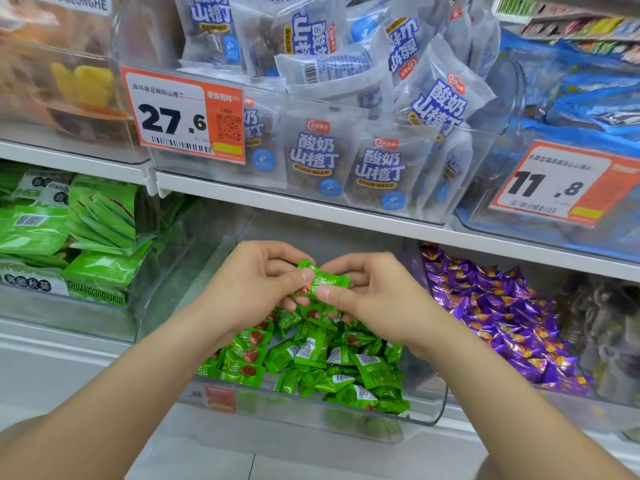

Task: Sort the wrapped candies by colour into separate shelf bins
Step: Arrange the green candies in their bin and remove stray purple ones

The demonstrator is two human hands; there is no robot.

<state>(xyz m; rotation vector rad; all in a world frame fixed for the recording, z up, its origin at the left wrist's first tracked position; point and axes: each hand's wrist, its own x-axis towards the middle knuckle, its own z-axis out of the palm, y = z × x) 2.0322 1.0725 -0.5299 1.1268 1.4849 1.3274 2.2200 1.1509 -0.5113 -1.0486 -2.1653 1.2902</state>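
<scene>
Both hands — left hand (252,285), right hand (370,292) — pinch one green candy (320,282) just above the green-candy bin (429,407); light, crinkly, likely slippery wrapper — best gripped at the body, not the twisted ends.

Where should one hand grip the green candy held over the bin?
Probably pinch the green candy across its plump middle, thumb on the near face, from the right; it lies crosswise between the left hand and right hand, and its crimped ends are thin flaps.

Shop: price tags (183,114) on stocked snack shelves (304,202).
</scene>
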